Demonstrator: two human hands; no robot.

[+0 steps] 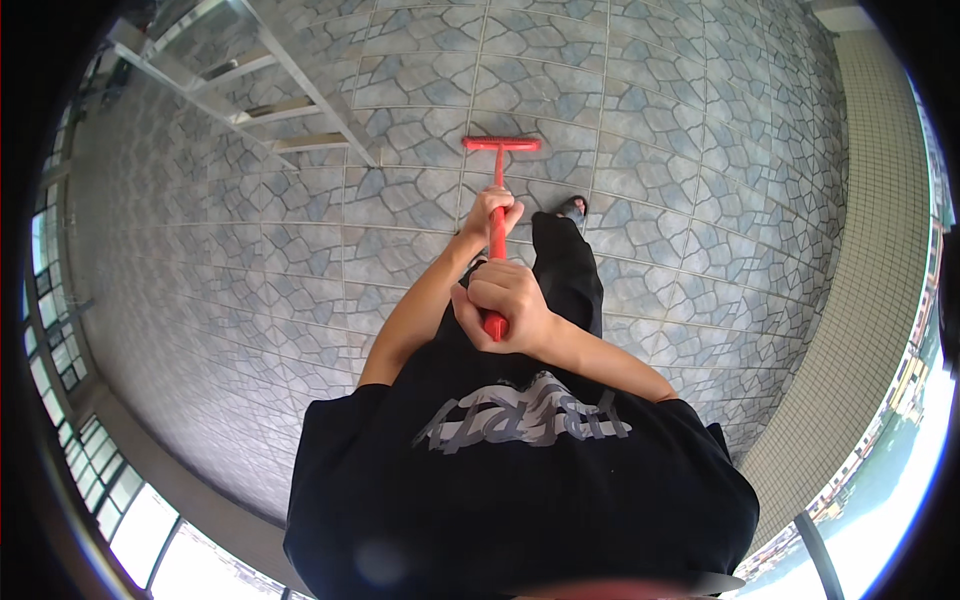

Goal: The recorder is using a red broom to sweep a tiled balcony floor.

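A red long-handled floor brush [498, 226] reaches out in front of me, its narrow crossbar head [502, 144] down at the tiled floor. Bristles or teeth seem to line the head's far edge, too small to make out. My left hand [492, 212] is wrapped round the handle lower down, closer to the head. Higher up, near my chest, my right hand [506, 298] closes round the handle's top, and the red end pokes out below the fist.
The floor [680, 180] has a stone-pattern tile. An aluminium ladder [300, 105] stands at the far left. Along the right runs a low tiled wall [875, 200], with an outdoor view beyond it. Windows line the left edge. My sandalled foot [574, 208] is right of the brush.
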